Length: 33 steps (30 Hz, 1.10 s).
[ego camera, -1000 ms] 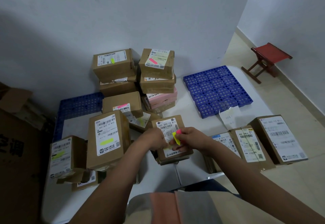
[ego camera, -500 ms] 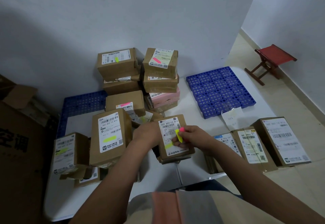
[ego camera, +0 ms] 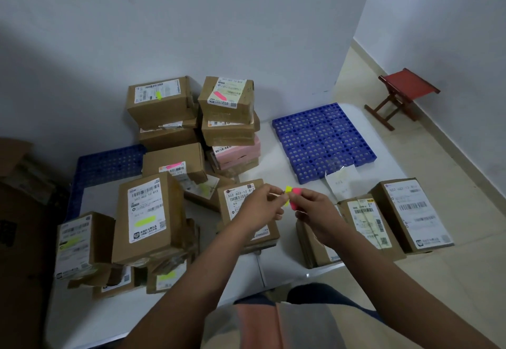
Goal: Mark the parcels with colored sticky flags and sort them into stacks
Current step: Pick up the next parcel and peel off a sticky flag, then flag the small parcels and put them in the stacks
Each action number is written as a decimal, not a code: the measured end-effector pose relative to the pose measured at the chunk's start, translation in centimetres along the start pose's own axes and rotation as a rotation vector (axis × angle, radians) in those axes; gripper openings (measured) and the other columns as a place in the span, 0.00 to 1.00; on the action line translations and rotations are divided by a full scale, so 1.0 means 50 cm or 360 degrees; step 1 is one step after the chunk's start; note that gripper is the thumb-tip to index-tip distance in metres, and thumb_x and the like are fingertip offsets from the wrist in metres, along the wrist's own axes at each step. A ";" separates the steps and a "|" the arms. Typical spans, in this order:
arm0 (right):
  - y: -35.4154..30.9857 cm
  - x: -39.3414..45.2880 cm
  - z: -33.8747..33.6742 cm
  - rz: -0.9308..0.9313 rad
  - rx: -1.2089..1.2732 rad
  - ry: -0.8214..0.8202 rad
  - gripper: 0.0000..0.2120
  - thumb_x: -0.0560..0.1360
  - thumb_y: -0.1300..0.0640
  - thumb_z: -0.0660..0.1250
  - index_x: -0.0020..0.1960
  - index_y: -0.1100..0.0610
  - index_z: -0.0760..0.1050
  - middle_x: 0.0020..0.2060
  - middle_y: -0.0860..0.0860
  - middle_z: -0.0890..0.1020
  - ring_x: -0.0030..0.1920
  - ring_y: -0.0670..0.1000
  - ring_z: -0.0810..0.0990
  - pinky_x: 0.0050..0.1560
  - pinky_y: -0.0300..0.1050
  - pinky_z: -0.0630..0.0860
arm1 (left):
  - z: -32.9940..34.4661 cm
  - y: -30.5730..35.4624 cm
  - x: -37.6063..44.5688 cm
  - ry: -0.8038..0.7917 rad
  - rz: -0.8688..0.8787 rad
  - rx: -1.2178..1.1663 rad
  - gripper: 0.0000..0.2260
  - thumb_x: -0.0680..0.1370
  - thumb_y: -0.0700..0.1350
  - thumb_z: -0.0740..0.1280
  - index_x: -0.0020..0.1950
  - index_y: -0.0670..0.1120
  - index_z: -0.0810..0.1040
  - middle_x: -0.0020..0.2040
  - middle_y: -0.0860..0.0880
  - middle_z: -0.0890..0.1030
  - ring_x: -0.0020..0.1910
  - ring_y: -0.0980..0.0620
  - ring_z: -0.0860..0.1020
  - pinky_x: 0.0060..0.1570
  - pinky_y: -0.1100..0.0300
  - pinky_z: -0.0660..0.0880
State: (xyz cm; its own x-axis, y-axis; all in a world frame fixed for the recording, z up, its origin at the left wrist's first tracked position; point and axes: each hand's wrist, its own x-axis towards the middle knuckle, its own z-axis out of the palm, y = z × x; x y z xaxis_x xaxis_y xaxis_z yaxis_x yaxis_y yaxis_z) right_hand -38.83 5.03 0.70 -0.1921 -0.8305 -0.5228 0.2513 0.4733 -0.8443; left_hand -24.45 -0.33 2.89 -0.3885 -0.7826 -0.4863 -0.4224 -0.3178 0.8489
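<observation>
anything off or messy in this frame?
Yes. The front-left stack looks unstable: the tall parcel with a yellow flag tilts on crushed, splayed boxes beneath it. A loose white slip lies half over the edge of the blue pallet. The rear stacks look fairly square.

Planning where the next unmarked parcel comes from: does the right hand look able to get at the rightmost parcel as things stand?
Probably yes. The rightmost parcel lies flat with nothing on top or between, but the right hand holds the sticky flags, so it would need freeing first.
</observation>
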 end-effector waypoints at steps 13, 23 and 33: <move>0.069 0.023 -0.272 0.0291 -0.0309 0.0462 0.08 0.80 0.58 0.64 0.45 0.62 0.76 0.42 0.59 0.80 0.42 0.54 0.80 0.52 0.53 0.80 | 0.233 -0.102 0.054 -0.0028 -0.0531 -0.0255 0.19 0.80 0.51 0.67 0.69 0.49 0.71 0.67 0.50 0.74 0.64 0.48 0.74 0.65 0.50 0.73; 0.091 0.016 -0.318 0.0329 -0.0724 0.0231 0.09 0.80 0.55 0.62 0.48 0.62 0.75 0.46 0.57 0.81 0.47 0.55 0.80 0.45 0.47 0.79 | 0.319 -0.196 0.027 -0.0121 -0.0848 -0.0489 0.35 0.80 0.53 0.65 0.80 0.56 0.47 0.77 0.48 0.64 0.72 0.46 0.66 0.71 0.45 0.61; 0.025 0.055 -0.301 0.0276 -0.0160 0.0079 0.08 0.78 0.62 0.64 0.49 0.68 0.77 0.43 0.53 0.83 0.48 0.52 0.81 0.56 0.51 0.78 | 0.302 -0.136 0.060 0.0360 -0.0335 -0.0860 0.29 0.81 0.47 0.65 0.75 0.66 0.55 0.71 0.53 0.71 0.66 0.52 0.73 0.62 0.53 0.73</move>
State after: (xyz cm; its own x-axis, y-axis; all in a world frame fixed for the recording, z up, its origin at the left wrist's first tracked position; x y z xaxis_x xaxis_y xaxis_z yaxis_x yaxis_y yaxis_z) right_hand -53.32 7.77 -3.55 -0.2014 -0.7196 -0.6645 0.1892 0.6370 -0.7473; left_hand -35.12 7.58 -7.44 -0.1337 -0.7489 -0.6491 0.0259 -0.6574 0.7531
